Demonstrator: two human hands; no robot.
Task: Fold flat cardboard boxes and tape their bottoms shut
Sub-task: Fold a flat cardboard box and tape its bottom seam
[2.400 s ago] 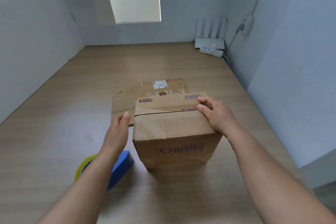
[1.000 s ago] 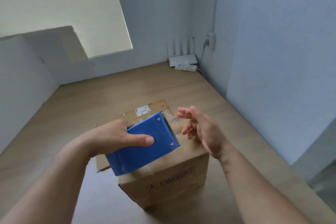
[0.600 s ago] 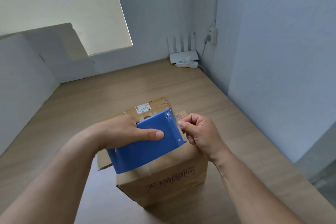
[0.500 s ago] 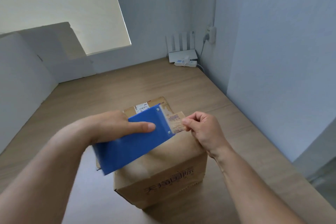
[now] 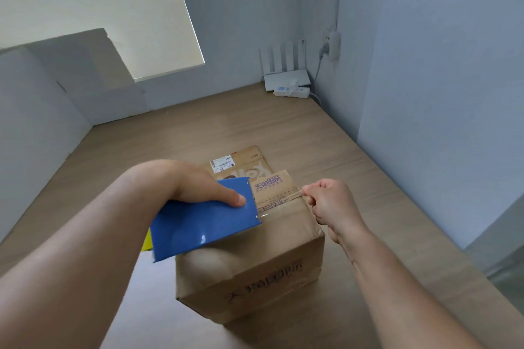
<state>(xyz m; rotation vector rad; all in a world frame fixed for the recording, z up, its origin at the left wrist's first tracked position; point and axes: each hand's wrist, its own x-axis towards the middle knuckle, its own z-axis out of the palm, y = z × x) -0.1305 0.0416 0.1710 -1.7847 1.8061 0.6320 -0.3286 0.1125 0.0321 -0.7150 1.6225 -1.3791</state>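
Observation:
A folded brown cardboard box (image 5: 255,272) with purple print stands on the wooden table, closed flaps facing up. My left hand (image 5: 195,181) grips a blue tape dispenser (image 5: 204,224) just above the box's left side. A strip of clear tape (image 5: 279,201) runs from the dispenser's toothed edge to my right hand (image 5: 331,207), which pinches its free end over the box's right edge. A flat cardboard box (image 5: 241,163) lies on the table behind the folded one, partly hidden by my left hand.
The wooden table (image 5: 283,127) reaches back to grey walls on the left and right. A white router (image 5: 286,71) and a power strip (image 5: 292,91) sit in the far right corner. A plug (image 5: 331,44) hangs on the wall above.
My left hand picked the dispenser up from the table and brought it over the box. My right hand left the box top, took the tape end and drew it out to the right.

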